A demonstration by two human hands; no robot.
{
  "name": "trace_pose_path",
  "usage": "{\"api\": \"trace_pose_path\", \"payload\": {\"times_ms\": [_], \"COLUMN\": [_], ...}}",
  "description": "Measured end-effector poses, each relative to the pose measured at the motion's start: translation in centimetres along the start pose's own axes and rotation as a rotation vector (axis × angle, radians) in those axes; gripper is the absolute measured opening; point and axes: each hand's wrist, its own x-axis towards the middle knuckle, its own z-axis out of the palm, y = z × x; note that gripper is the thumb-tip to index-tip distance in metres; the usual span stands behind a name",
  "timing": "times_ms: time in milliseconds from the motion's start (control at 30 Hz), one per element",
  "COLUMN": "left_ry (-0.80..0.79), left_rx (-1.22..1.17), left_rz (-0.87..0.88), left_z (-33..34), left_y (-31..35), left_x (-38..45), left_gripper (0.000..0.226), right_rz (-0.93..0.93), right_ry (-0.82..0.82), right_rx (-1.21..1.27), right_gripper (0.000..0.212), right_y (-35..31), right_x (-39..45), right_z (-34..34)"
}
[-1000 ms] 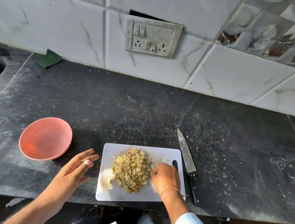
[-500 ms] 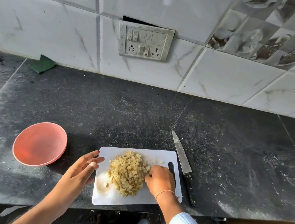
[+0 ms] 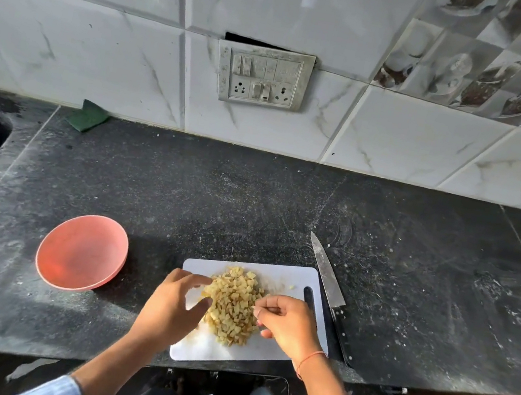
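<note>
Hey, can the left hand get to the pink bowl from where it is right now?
Probably yes: the bowl sits on the counter just left of the left hand, with nothing between them.

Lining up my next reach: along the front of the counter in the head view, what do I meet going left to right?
pink bowl, left hand, pile of diced pieces, right hand, knife. The white cutting board lies under several of these, so it is left out.

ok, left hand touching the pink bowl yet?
Apart. The head view shows a strip of dark countertop between the left hand and the pink bowl. The hand is at the white cutting board, left edge, by the diced pile.
</note>
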Motion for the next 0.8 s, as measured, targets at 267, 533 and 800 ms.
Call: {"api": "trace_pose_path", "payload": {"times_ms": [267, 533, 800], "left_ry": [-0.082, -0.142, -0.146], "left_rx": [0.197, 0.257, 0.042], "left_rz": [-0.082, -0.102, -0.019], "left_z": [0.1, 0.7, -0.4], "left_y": [-1.0, -0.7, -1.6], "left_x": [1.2, 2.8, 2.9], "left_gripper": [0.02, 0.014, 0.013], "right_rz": [-0.165, -0.126, -0.104], "right_ry": [0.177, 0.177, 0.214], "right_rx": [-0.334, -0.326, -0.248], "right_gripper": [0.035, 0.025, 0.027], "right_y": [1.4, 2.3, 3.3], "right_x": [0.7, 0.3, -0.2], "right_z": [-0.9, -1.8, -2.4]}}
